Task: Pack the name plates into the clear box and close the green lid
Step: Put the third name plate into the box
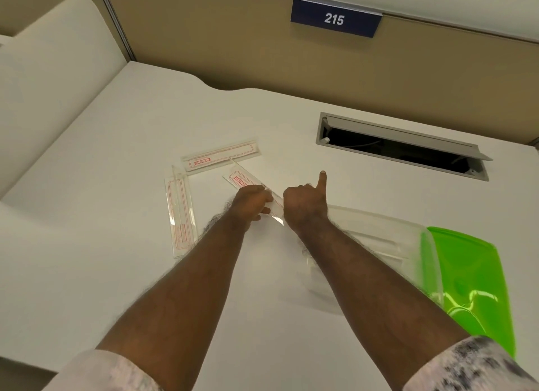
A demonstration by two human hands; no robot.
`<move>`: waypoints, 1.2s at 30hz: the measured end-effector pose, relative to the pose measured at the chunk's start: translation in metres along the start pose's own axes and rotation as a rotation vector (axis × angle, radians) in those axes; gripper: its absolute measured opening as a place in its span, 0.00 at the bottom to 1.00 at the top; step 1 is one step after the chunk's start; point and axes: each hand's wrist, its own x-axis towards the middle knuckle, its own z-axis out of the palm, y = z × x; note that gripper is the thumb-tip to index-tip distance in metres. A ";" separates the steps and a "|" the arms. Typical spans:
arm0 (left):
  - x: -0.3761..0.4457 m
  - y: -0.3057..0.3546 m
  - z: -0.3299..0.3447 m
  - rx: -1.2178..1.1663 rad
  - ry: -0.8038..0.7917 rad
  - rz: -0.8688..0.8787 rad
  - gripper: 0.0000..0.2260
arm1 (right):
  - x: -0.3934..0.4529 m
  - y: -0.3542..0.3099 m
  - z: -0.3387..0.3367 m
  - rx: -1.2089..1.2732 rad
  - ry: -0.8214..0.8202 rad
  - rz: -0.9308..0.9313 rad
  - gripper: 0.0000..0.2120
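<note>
Three clear name plates with red print lie on the white desk. One name plate (244, 178) runs diagonally under both hands: my left hand (253, 201) grips its middle and my right hand (304, 206) closes on its near end, index finger pointing out. A second name plate (221, 156) lies behind it, and a third name plate (180, 212) lies lengthwise to the left. The clear box (388, 239) stands open at the right, partly behind my right forearm. Its green lid (469, 282) lies against the box's right side.
An open cable hatch (402, 145) is sunk into the desk at the back right. A beige partition with a blue sign reading 215 (335, 18) rises behind the desk. The desk's back edge curves at the left.
</note>
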 end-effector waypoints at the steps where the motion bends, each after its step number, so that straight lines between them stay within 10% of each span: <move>1: -0.001 0.000 0.001 -0.001 -0.007 0.013 0.03 | -0.001 0.000 -0.001 0.009 0.016 -0.007 0.05; 15: -0.045 0.015 -0.020 -0.192 0.124 0.115 0.11 | -0.046 -0.004 -0.036 0.358 0.033 -0.344 0.27; 27: -0.089 0.030 -0.048 -0.060 -0.258 0.197 0.11 | -0.054 0.059 -0.050 0.404 0.229 -0.336 0.33; 36: -0.101 0.043 -0.036 -0.105 -0.434 0.066 0.10 | -0.068 0.135 -0.063 0.673 0.031 -0.182 0.30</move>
